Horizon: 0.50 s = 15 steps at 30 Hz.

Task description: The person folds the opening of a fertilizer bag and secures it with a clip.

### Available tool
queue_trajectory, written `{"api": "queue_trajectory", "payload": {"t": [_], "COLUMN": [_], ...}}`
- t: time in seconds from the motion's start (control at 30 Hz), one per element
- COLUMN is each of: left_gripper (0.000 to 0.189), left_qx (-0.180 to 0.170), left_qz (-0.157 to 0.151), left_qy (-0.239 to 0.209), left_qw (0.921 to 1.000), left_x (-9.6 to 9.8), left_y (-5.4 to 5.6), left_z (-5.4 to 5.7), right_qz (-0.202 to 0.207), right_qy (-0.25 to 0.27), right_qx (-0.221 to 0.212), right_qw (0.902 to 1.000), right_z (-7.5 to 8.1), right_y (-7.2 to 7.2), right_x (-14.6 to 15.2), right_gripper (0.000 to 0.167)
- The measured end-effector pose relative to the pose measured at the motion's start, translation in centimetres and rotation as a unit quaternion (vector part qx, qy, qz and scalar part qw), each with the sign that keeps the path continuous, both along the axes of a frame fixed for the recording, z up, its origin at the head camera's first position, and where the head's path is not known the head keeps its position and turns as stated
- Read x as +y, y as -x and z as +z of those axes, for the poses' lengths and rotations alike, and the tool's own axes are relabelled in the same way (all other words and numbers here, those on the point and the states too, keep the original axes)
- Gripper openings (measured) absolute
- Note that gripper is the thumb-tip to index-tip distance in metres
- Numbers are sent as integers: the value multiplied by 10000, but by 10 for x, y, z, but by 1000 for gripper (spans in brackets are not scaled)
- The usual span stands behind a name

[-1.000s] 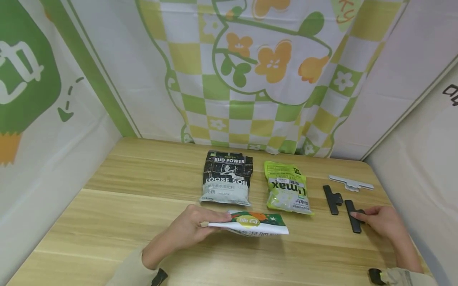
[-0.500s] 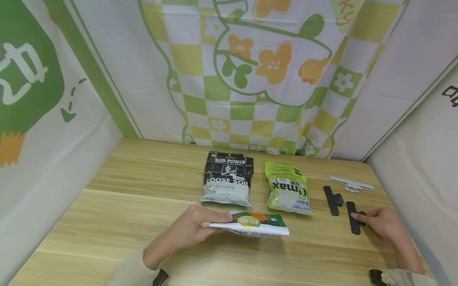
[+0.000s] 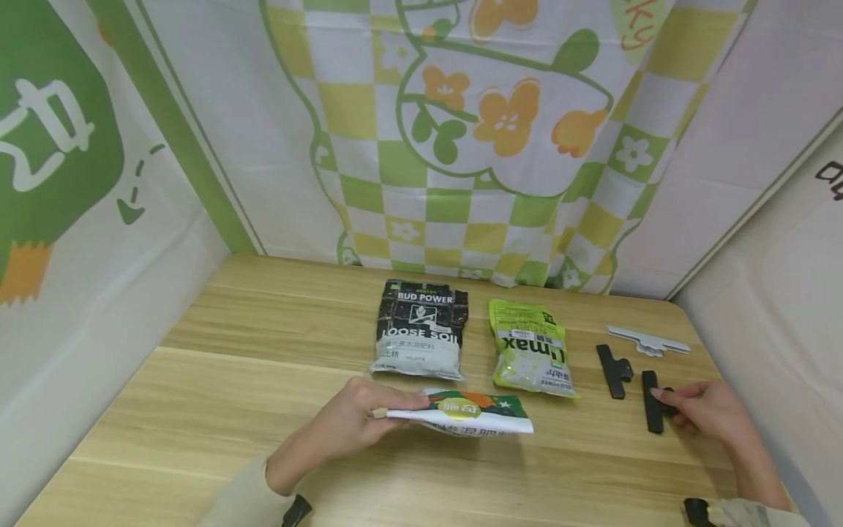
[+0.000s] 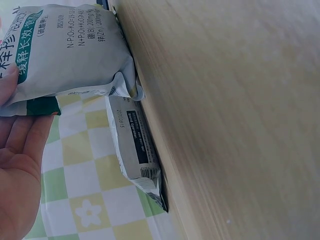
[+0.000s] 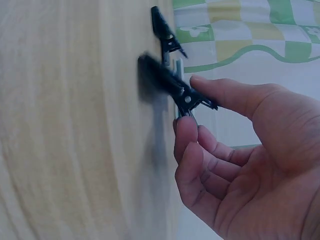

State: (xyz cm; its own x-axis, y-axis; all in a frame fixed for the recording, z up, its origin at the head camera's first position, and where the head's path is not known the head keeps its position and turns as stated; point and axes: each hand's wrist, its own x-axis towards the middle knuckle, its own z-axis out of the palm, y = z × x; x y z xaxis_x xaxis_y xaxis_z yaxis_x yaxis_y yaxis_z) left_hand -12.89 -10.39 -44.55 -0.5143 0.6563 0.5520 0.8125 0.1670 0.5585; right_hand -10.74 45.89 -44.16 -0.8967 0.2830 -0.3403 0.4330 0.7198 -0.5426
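My left hand (image 3: pixel 356 417) pinches the folded top of a white fertilizer bag (image 3: pixel 474 421), thumb above and fingers beneath. In the left wrist view, that bag's printed side (image 4: pixel 75 55) bulges beyond the left fingers (image 4: pixel 22 135). At the table's right, my right hand (image 3: pixel 707 413) pinches a black bag clip (image 3: pixel 653 402) by its handles. The right wrist view has the thumb on one handle and curled fingers under the other, with the clip's bar (image 5: pixel 157 75) close over the table. A second black clip (image 3: pixel 612 372) lies just left of it.
A white clip (image 3: pixel 648 341) lies behind the black ones. Toward the back of the wooden table (image 3: pixel 230 351) are a black-and-grey Loose Soil bag (image 3: pixel 421 329) and a lime-green bag (image 3: pixel 530 348). A checked cloth (image 3: pixel 454 197) hangs behind, with pale fabric walls at both sides.
My right hand has shifted the black clip slightly to the right, away from the second clip. My left hand and the white bag have kept their place; the head view drifted a little.
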Motion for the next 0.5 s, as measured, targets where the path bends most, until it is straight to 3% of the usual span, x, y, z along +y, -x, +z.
{"api": "queue_trajectory", "payload": {"t": [0.27,0.5], "left_gripper": [35,36], "left_qx": [-60,8], "left_qz": [41,-19], "left_qy": [29,-25], "left_qw": [10000,10000], "left_x": [0,0], "left_y": [1,1], "left_z": [0,-2], "right_qz": [-89,216], "right_qy": [202,-263], "right_qx": [421,657], "right_qw": [9989,9973], "right_z": [14,31], "right_y": [-1,-5], "right_x": [-4,-17], "right_gripper": [71,76]}}
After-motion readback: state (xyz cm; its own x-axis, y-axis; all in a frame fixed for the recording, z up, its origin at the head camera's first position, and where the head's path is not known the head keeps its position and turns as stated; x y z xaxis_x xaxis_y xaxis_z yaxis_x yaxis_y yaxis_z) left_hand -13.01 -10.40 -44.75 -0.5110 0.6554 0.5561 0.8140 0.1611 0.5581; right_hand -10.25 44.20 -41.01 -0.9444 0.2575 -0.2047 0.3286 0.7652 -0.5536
